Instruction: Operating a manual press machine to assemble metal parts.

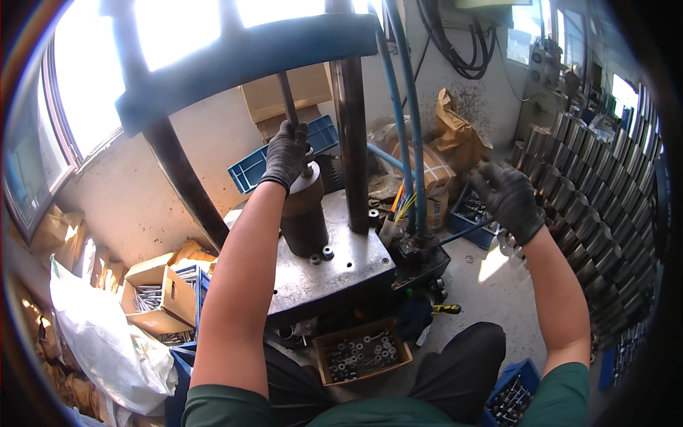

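My left hand, in a dark glove, rests on top of a brown metal cylinder standing on the grey steel plate of a press, right under the press rod. My right hand, also gloved, reaches out to the right among stacked shiny metal sleeves, its fingers curled; whether it grips one of them cannot be told. Two small rings lie on the plate beside the cylinder.
The blue press frame and dark columns stand ahead, with blue hoses. A cardboard box of nuts sits below the plate. Boxes of bolts and a white sack lie left; blue crates sit by my knees.
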`<state>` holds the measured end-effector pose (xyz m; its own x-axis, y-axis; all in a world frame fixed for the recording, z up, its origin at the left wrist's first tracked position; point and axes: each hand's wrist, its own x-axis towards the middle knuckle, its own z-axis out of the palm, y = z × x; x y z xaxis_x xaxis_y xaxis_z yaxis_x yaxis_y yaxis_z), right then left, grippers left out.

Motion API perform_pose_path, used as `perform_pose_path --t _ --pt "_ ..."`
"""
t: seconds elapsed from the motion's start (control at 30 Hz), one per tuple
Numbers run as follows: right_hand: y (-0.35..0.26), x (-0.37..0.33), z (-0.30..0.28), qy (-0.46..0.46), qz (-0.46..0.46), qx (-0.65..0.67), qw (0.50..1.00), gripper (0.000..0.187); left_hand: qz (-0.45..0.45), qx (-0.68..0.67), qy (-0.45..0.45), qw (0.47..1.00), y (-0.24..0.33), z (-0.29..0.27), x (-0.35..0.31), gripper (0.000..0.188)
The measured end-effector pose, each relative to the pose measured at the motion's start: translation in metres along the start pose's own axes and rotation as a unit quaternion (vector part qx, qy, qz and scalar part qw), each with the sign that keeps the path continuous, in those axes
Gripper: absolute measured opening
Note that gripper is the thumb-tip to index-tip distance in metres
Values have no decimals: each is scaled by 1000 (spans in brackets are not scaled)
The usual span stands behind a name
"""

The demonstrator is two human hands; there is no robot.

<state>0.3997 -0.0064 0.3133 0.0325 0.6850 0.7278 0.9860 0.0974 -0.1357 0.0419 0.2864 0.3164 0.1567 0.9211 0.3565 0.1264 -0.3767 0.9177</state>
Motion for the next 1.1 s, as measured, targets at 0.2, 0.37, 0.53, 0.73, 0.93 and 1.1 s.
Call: perform_pose_path --t 0.2,0.37,0.53,0.73,0.93,1.1 --pt "5 50 20 -25 62 -8 998 53 -8 -104 -22 994 -2 -1 2 12" --pt "2 41 14 -30 47 -80 995 43 103 -130 -20 986 -5 -3 -35 11" --pt "0 19 0 -21 35 -53 998 35 371 -123 34 920 -25 4 -126 17" --pt "-9 -36 -13 -23 -54 -78 995 24 -122 -331 46 935 -92 -16 -250 47" --pt "-50 -100 -39 -18 -147 -81 986 20 -473 -492 15 731 -143 -45 -267 22" --pt "-114 -122 -33 -73 -219 32 973 31 -499 -453 61 736 -158 -42 -260 30"
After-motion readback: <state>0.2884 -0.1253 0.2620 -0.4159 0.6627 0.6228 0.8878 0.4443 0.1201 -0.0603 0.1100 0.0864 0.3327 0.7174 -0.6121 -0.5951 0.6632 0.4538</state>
